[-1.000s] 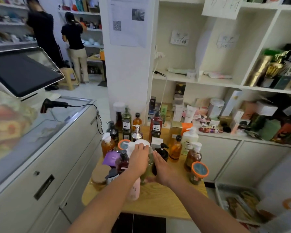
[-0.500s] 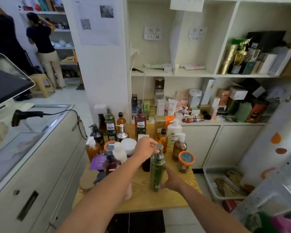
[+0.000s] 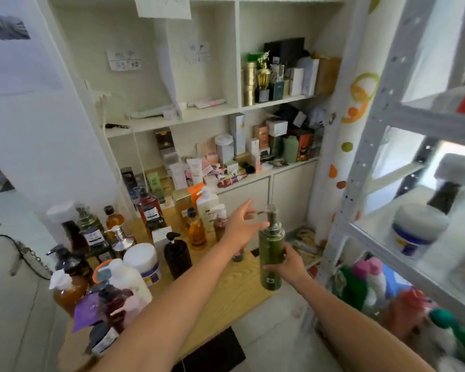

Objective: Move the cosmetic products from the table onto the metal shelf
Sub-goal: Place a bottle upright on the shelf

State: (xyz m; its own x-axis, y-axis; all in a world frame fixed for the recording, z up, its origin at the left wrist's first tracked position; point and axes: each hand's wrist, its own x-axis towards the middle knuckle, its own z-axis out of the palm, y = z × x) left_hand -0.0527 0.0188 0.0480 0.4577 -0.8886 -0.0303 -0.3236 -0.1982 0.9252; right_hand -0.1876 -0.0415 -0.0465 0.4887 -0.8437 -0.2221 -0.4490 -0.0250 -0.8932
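Forearms reach in from the bottom edge of the frame, one from lower centre, the other from lower right. The right grip (image 3: 289,264) is curled round the lower body of the green pump bottle (image 3: 271,251), fingers wrapped behind it. The bottle stands upright in the air just right of centre, lifted off the wooden surface (image 3: 226,294) and at its right-hand edge, between the surface and the metal shelf (image 3: 360,162). The left grip (image 3: 242,226) is spread, fingers straight and fanned beside the bottle's pump head. Its thumb lies close to the bottle's shoulder, but I cannot tell whether it touches.

Left of the hands, the surface is crowded with products:
- an amber bottle with a white pump (image 3: 67,289) and a purple pack (image 3: 87,310) at lower left
- a white jar (image 3: 142,257) and a black pump bottle (image 3: 176,253) nearer the middle
- a small amber bottle with a black cap (image 3: 196,232), a dark red bottle (image 3: 151,213) and a white lotion bottle (image 3: 206,208) further back

The metal shelf fills the right side, its perforated pale upright slanting up the frame. One tier holds a white jar with a blue label (image 3: 416,232), and a dark bottle with a pale cap (image 3: 447,194) stands just behind the jar. Blurred, colourful bottles (image 3: 360,280) sit on the tier below.

Behind everything, a white wall cabinet (image 3: 236,55) is packed with boxes, and a gold trophy (image 3: 263,73) stands in its upper right compartment.
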